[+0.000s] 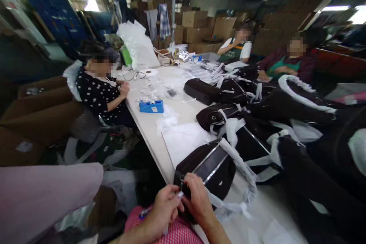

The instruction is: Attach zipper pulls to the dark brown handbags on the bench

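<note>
Directly before me a black handbag [219, 166] with shiny silver strips lies at the table's near edge. Its handle is wrapped in white paper [240, 160]. My right hand [198, 198] curls over the bag's near end and grips it there. Beside it, my left hand [166, 207] is closed, with a small white piece [180, 194] pinched at thumb and fingertip. The two hands nearly touch, and exactly what lies between them is hidden. Underneath the bag's far side is a white sheet [183, 137].
Several more black bags [203, 90] with wrapped handles crowd the right side. A blue tape dispenser [151, 106] stands near the table's left edge. One person [100, 84] sits at left; two others [236, 47] sit across. Cardboard boxes [196, 19] are stacked behind.
</note>
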`<act>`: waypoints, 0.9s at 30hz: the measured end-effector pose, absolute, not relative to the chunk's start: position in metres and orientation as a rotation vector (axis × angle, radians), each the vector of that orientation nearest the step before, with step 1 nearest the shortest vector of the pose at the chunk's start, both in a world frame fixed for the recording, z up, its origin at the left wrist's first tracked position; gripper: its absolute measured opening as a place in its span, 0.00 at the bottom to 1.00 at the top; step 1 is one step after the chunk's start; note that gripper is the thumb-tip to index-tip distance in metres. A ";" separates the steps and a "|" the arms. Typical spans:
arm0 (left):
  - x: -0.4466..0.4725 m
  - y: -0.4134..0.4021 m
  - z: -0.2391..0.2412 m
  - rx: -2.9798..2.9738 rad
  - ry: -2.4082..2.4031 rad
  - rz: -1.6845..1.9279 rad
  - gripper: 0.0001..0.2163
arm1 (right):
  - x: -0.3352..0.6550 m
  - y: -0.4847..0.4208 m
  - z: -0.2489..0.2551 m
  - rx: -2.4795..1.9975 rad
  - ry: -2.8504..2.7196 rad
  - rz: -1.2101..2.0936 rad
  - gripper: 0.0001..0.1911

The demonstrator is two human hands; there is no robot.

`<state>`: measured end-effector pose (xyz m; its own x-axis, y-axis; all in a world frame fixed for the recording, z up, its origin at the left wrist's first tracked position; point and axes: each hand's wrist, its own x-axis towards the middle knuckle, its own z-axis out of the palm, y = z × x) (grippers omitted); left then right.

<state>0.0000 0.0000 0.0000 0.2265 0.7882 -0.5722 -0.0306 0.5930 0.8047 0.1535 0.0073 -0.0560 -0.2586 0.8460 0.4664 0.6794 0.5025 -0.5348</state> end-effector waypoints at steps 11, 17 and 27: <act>-0.008 0.020 0.004 0.567 1.178 0.405 0.14 | 0.174 -0.003 -0.031 -1.332 -2.160 0.358 0.39; -0.035 0.039 0.011 0.397 0.879 0.070 0.25 | 0.174 -0.009 -0.034 -1.364 -2.124 0.342 0.37; -0.036 0.052 -0.005 0.823 1.289 0.267 0.26 | 0.208 -0.050 -0.035 -1.522 -1.539 -0.060 0.13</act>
